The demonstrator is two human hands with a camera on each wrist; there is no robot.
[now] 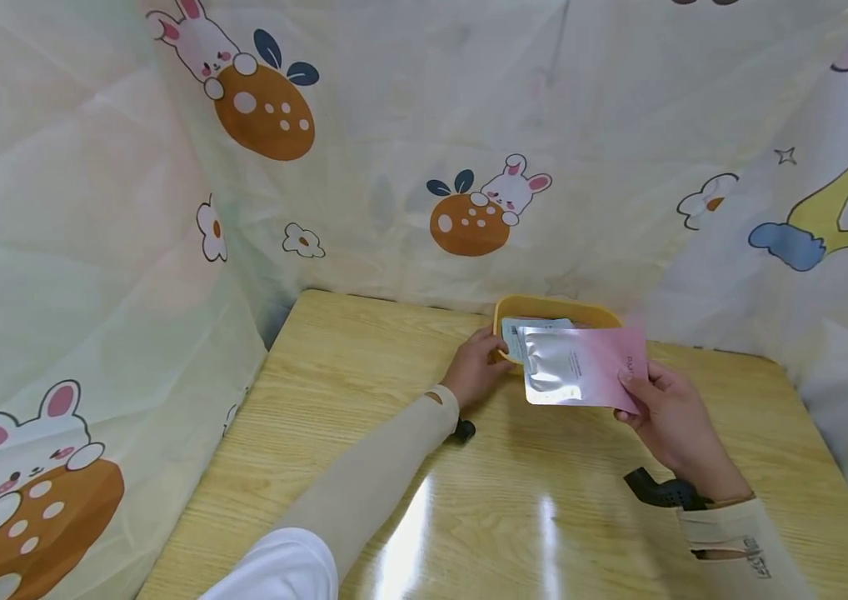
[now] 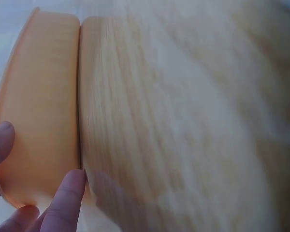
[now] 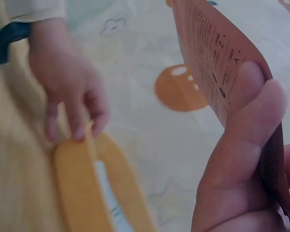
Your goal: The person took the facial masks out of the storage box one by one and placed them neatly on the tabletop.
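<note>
My right hand [image 1: 682, 417] pinches a flat pink-and-silver foil packet [image 1: 581, 367] by its right end, thumb on the near face. In the head view it is above the front of a yellow plastic basket [image 1: 555, 305], covering part of it. My left hand [image 1: 478, 371] grips the basket's left end at the rim, and the left wrist view shows its fingers [image 2: 65, 200] against the basket wall [image 2: 43, 111]. Inside the basket lies a pale blue packet [image 1: 511, 335], partly hidden. In the right wrist view, small print shows on the back of the held packet [image 3: 208, 48].
The basket stands at the back edge of a wood-grain table [image 1: 364, 367]. Behind and beside it hangs a pale cloth [image 1: 379, 150] printed with rabbits and fruit. Dark wrist devices [image 1: 664, 489] are strapped over both sleeves.
</note>
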